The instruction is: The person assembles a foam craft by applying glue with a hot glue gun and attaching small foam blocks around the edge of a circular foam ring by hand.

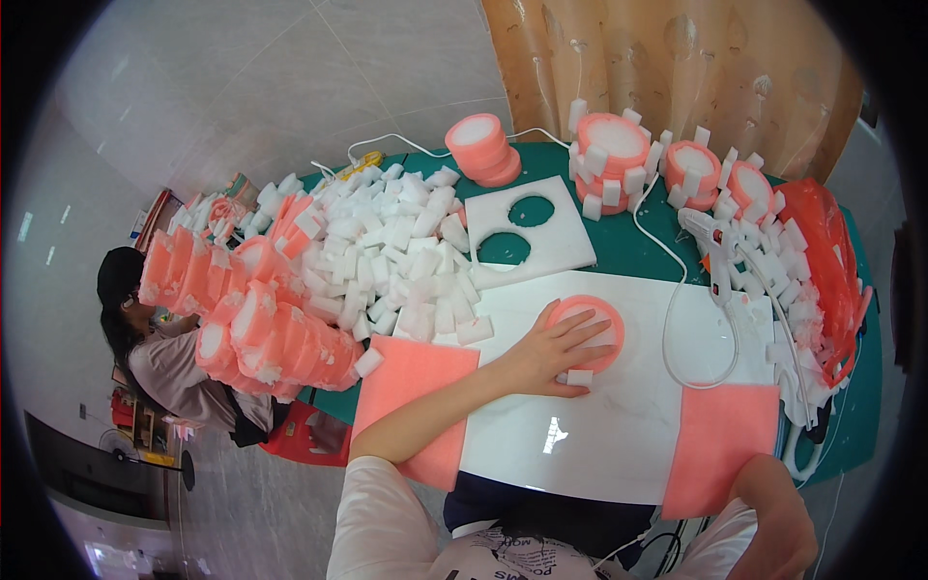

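Note:
My left hand (pixel 556 353) lies palm down with spread fingers over a round pink-rimmed foam disc (pixel 601 333) with a white centre. The disc rests on a glossy white board (pixel 522 445). By the thumb, at the disc's near edge, is a small white foam block (pixel 580 377). Whether the thumb presses on that block I cannot tell. At the lower right only my right arm (pixel 778 522) shows, beside a pink foam sheet (pixel 720 445); the hand itself is out of sight.
Loose white foam blocks (pixel 396 242) and stacked pink discs (pixel 280 338) crowd the left. Behind the board lies a white sheet with two holes (pixel 570 232). A corded hot glue gun (pixel 710 246) stands at right, near block-ringed discs (pixel 614 145). A person (pixel 184 372) is at far left.

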{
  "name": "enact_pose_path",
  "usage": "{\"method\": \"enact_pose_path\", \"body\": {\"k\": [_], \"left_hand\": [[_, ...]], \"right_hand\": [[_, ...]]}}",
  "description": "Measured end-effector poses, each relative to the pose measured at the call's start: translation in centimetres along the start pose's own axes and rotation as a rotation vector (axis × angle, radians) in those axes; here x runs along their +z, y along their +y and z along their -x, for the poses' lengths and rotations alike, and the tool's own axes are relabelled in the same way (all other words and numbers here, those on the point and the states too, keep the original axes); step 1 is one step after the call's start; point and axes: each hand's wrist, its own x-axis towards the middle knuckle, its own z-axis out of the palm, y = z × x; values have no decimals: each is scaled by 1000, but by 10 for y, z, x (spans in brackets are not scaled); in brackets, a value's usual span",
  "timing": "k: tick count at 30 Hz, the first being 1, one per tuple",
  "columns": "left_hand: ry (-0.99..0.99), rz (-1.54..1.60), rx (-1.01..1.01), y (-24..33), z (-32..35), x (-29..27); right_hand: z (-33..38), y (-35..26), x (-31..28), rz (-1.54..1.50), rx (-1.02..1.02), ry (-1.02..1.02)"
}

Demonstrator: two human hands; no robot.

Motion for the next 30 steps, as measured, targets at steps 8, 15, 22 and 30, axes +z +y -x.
{"method": "enact_pose_path", "body": {"k": [8,15,22,30], "left_hand": [[5,3,1,0,0,-1],[0,10,2,0,-1,0],[2,9,-5,0,1,-1],[-11,-6,-5,1,-1,0]], "right_hand": [[15,-23,11,93,19,18],[7,-14,15,175,37,37],[12,-22,26,254,52,54],[17,-27,23,194,57,61]]}}
